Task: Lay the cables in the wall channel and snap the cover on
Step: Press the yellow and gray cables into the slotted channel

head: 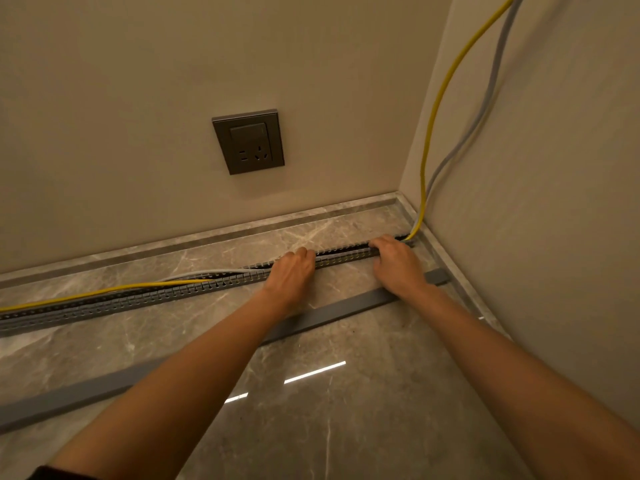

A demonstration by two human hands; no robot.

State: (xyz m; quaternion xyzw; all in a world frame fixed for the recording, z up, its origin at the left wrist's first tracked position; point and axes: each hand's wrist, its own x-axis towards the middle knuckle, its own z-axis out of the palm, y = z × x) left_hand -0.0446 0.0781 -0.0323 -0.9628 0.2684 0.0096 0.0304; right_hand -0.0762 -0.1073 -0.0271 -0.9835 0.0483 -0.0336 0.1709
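Floor point(346, 410), grey marble tile, in the corner between the far wall and the right wall.

Channel point(138, 299): a grey slotted strip lying flat on the floor, near the far wall. It runs from the left edge to the corner and has no lid on.

Yellow cable point(437, 98) and grey cable point(485, 109) both hang down the right wall and enter the channel's right end at the corner. Between the hands they lie inside the channel. Left of the left hand both rise out and trail along its far side towards the left edge.

Cover point(329, 315): a plain grey strip on the floor, nearer than the channel and apart from it. It passes under both forearms, and its right end lies near the right wall.

Left hand point(294, 268) is on the channel at mid-length, fingers curled over its top. The tips are hidden inside.

Right hand point(398, 261) is near the channel's right end, fingers likewise curled over it with the tips out of sight.

Socket point(248, 142): a dark plate on the far wall, above the channel.
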